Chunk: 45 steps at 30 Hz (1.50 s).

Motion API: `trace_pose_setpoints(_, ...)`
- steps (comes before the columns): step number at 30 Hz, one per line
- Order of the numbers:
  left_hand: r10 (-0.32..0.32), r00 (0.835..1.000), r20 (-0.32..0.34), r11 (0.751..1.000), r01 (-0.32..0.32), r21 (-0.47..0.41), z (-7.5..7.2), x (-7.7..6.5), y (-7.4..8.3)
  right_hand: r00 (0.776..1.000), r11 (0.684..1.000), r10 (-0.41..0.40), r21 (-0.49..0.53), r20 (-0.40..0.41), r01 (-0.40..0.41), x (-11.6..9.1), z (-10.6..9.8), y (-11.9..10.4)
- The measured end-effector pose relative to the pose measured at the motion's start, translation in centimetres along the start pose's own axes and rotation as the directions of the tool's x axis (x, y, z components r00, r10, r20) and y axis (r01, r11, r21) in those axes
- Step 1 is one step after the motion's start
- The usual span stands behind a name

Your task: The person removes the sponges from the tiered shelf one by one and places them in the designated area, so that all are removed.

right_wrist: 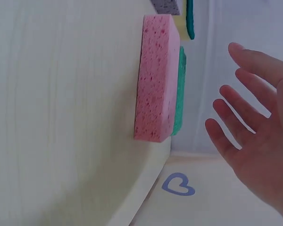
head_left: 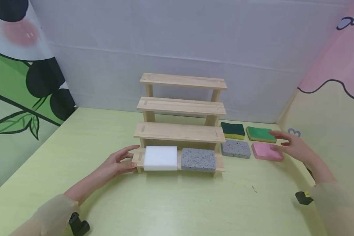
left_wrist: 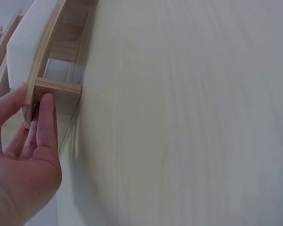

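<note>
Backdrop: pale creased cloth [head_left: 177,32] behind; green, black and white cartoon panel [head_left: 10,73] at left; pink-and-cream panel [head_left: 336,59] at right, bearing a blue heart outline [head_left: 294,132].
Tabletop: pale yellow-green [head_left: 177,206], faint wood grain, one small dark mark [head_left: 254,188] at the near right.
Wooden rack [head_left: 183,80]: four stepped boards in light timber, upright on the tabletop near its middle; upper three boards bare.
Lowest board [head_left: 139,157]: carries two blocks side by side, a narrow gap between them.
White block [head_left: 160,158]: left of the pair, smooth-faced.
Grey speckled block [head_left: 198,159]: right of the pair.
Group beside the rack: four pieces lying flat on the tabletop, two by two.
Far row: dark green sponge [head_left: 232,128] with yellow underlayer; brighter green sponge [head_left: 260,134] to its right.
Near row: second grey block [head_left: 235,149]; pink sponge [head_left: 264,152] to its right, pitted along the side.
Left hand [head_left: 116,164]: fingers pinching the left end of the lowest board, thumb above, others beneath.
Right hand [head_left: 295,149]: just above and beside the pink sponge, apart from it; fingers spread, holding nothing.
Sleeves: beige, each with a black device near the cuff.
</note>
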<state>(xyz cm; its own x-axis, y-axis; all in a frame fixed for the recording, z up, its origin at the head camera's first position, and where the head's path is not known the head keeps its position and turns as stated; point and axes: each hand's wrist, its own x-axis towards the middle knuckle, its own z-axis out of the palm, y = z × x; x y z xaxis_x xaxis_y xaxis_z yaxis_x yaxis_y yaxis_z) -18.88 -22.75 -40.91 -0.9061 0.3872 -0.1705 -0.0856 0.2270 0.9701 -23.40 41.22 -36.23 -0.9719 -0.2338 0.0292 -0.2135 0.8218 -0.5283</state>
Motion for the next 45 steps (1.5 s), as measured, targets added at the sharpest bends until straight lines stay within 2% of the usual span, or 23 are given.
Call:
trace_pose_setpoints(6,-0.003,1.000,0.004,1.000,0.003,0.007,0.0,-0.1,0.1,0.995,0.997,-0.083,-0.004,-0.059,0.083,0.5,0.1,-2.5)
trace_pose_setpoints(16,-0.030,1.000,-0.007,1.000,0.030,0.007,0.0,0.2,-0.1,0.987,0.996,-0.092,-0.001,-0.129,0.093,1.1,0.8,-7.9)
trace_pose_setpoints(20,-0.033,0.999,-0.009,0.999,0.033,0.005,0.0,0.2,-0.1,0.977,0.989,-0.151,-0.016,-0.153,0.150,1.3,1.3,-10.1)
trace_pose_setpoints(26,-0.030,1.000,-0.005,1.000,0.030,0.001,-0.1,0.1,-0.2,0.956,0.973,-0.224,0.008,-0.189,0.229,1.5,2.7,-13.1)
trace_pose_setpoints(35,-0.017,1.000,0.007,1.000,0.017,0.008,-0.2,0.2,-0.2,0.933,0.950,-0.289,0.058,-0.214,0.307,1.7,4.9,-18.1)
trace_pose_setpoints(45,-0.027,1.000,-0.001,1.000,0.027,0.009,-0.2,0.3,-0.3,0.902,0.905,-0.391,0.104,-0.181,0.413,1.5,8.2,-22.6)
